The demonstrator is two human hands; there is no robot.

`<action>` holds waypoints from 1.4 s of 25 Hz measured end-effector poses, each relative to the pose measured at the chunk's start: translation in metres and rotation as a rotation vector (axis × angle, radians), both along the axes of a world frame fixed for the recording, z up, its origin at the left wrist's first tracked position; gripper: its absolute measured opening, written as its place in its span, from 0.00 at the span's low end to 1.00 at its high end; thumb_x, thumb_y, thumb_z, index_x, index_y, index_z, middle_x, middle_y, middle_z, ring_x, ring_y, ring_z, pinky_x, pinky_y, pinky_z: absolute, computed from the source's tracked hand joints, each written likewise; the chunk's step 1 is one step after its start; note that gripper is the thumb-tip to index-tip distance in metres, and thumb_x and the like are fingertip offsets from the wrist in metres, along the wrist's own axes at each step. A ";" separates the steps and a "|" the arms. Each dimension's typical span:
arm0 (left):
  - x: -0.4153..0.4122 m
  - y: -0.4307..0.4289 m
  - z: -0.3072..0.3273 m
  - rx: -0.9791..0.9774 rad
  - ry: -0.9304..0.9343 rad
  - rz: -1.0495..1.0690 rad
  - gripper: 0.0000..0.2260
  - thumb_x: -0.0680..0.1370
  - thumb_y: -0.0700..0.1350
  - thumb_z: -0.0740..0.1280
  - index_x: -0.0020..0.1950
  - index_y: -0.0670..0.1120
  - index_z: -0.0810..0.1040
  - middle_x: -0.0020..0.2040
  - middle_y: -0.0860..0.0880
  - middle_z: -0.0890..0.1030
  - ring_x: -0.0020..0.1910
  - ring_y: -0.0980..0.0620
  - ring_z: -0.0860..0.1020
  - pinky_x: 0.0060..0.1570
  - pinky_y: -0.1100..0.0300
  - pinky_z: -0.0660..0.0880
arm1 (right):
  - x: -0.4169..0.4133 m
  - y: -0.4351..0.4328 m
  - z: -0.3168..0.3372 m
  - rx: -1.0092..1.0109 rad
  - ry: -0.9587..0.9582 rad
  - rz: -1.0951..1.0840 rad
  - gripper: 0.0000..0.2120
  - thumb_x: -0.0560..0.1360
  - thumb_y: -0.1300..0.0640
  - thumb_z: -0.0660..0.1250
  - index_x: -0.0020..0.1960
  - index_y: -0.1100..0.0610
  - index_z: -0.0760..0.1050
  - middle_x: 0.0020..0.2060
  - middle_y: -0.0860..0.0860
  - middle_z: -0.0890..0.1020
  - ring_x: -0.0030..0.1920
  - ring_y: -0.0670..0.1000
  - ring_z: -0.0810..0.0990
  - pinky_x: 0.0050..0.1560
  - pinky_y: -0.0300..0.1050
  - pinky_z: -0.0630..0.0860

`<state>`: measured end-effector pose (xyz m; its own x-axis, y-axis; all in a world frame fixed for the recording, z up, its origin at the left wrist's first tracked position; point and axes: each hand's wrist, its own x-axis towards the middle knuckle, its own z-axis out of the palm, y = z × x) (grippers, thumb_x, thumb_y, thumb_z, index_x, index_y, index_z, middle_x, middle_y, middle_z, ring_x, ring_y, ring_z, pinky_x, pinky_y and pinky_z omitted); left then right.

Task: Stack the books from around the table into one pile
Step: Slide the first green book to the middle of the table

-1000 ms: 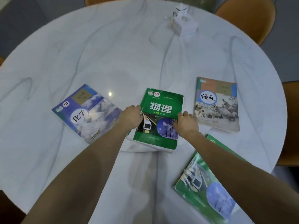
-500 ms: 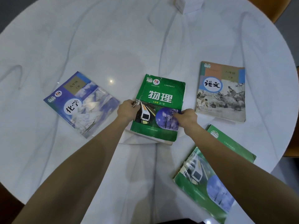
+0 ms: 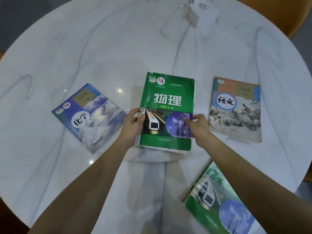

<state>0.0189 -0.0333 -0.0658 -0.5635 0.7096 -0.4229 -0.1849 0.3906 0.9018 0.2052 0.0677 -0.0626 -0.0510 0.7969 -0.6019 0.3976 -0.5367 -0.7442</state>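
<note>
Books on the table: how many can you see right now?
4. A green book held in the middle by both hands, a blue one to its left, a beige one to its right, another green one nearest, partly under the right forearm.

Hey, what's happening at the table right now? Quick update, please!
Left hand and right hand grip the middle green book by its sides. Three other books lie apart, unstacked. Nothing in the way.

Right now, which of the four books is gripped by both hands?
The green physics book at centre, left hand and right hand on its side edges. The other three lie untouched.
</note>
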 end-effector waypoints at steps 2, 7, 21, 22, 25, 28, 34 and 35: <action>-0.004 0.007 0.003 0.018 -0.026 0.060 0.12 0.80 0.37 0.61 0.64 0.41 0.71 0.48 0.45 0.80 0.45 0.55 0.78 0.43 0.65 0.75 | -0.008 0.013 0.013 0.039 0.060 -0.003 0.08 0.78 0.59 0.64 0.53 0.55 0.65 0.51 0.59 0.78 0.47 0.56 0.78 0.41 0.49 0.77; -0.010 0.037 0.015 0.027 -0.043 0.171 0.13 0.81 0.38 0.59 0.66 0.40 0.70 0.53 0.45 0.78 0.43 0.57 0.77 0.37 0.70 0.73 | -0.035 0.052 0.034 0.147 0.161 0.020 0.10 0.76 0.65 0.65 0.53 0.57 0.66 0.49 0.57 0.77 0.44 0.54 0.78 0.48 0.49 0.78; -0.014 0.078 -0.017 -0.330 0.422 0.112 0.12 0.78 0.40 0.63 0.59 0.37 0.76 0.57 0.37 0.79 0.56 0.39 0.78 0.53 0.51 0.75 | -0.069 0.080 -0.011 0.371 -0.253 0.328 0.17 0.76 0.67 0.60 0.65 0.65 0.67 0.57 0.65 0.78 0.55 0.63 0.77 0.58 0.52 0.74; -0.014 0.078 -0.018 -0.394 0.520 0.054 0.13 0.78 0.41 0.62 0.59 0.36 0.76 0.58 0.37 0.77 0.56 0.39 0.77 0.54 0.50 0.74 | -0.070 0.080 -0.013 0.392 -0.294 0.350 0.17 0.76 0.68 0.59 0.65 0.66 0.67 0.58 0.66 0.76 0.57 0.64 0.76 0.59 0.52 0.73; -0.013 0.073 -0.019 -0.537 0.759 -0.079 0.16 0.80 0.47 0.61 0.60 0.36 0.75 0.59 0.38 0.72 0.60 0.39 0.71 0.58 0.49 0.71 | -0.074 0.078 -0.019 0.442 -0.407 0.404 0.16 0.77 0.67 0.58 0.64 0.67 0.67 0.60 0.66 0.71 0.59 0.66 0.73 0.60 0.53 0.71; -0.017 0.069 -0.016 -0.588 0.854 -0.166 0.18 0.80 0.51 0.61 0.61 0.38 0.75 0.60 0.38 0.72 0.60 0.40 0.71 0.56 0.48 0.72 | -0.078 0.072 -0.023 0.474 -0.514 0.435 0.16 0.78 0.64 0.57 0.64 0.68 0.67 0.62 0.66 0.70 0.61 0.65 0.70 0.60 0.55 0.70; -0.036 0.059 0.005 -0.531 0.802 -0.260 0.15 0.80 0.48 0.59 0.56 0.39 0.78 0.55 0.39 0.79 0.53 0.40 0.78 0.50 0.51 0.75 | -0.077 0.073 -0.008 0.478 -0.686 0.579 0.19 0.78 0.55 0.58 0.64 0.65 0.67 0.62 0.63 0.70 0.64 0.63 0.68 0.61 0.58 0.69; -0.040 0.054 0.009 -0.498 0.829 -0.259 0.15 0.81 0.47 0.58 0.56 0.39 0.79 0.55 0.39 0.79 0.53 0.41 0.78 0.50 0.52 0.75 | -0.077 0.072 -0.006 0.505 -0.713 0.594 0.19 0.78 0.55 0.58 0.64 0.65 0.67 0.62 0.63 0.71 0.63 0.63 0.68 0.61 0.58 0.69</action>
<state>-0.0209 0.0207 -0.0566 -0.6679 0.7013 -0.2491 0.5726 0.6980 0.4300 0.1283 0.1397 -0.0682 -0.2805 0.9262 -0.2520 0.9279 0.1945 -0.3179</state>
